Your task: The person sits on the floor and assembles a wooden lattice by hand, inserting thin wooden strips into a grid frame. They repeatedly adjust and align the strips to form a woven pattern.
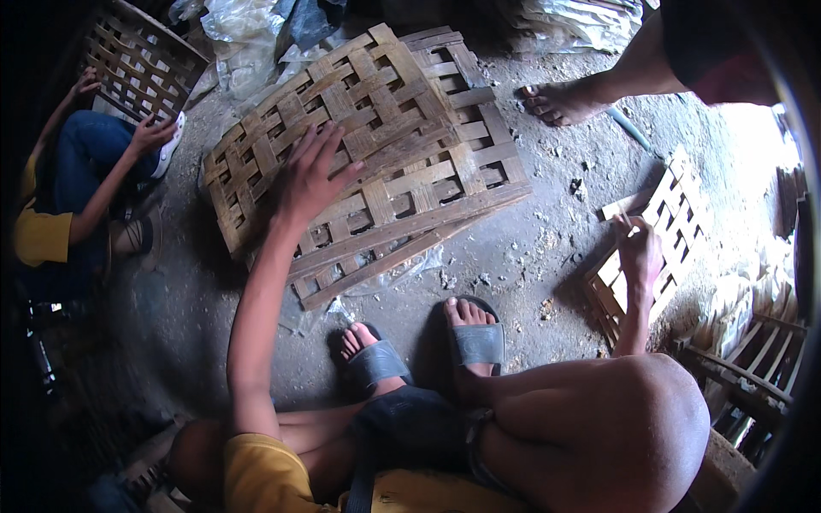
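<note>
My left hand (318, 175) lies with fingers apart on the top woven bamboo-slat panel (342, 103) of a stack in front of me. Below that one, another woven panel (428, 192) sticks out at the right and toward me. Off to the right, my right hand (639, 252) is closed, its fingers pinched together over a lighter stack of woven slat panels (673, 231). What is in those fingers, if anything, is too small to make out. Just beyond the fingertips is a short wooden strip (627, 204).
At the left, a person in a yellow sleeve (44, 235) holds a woven panel (141, 60). Another person's bare foot (564, 98) stands at the far right. Crumpled plastic sheets (239, 38) lie at the back. A slatted wooden frame (761, 350) is at the right edge.
</note>
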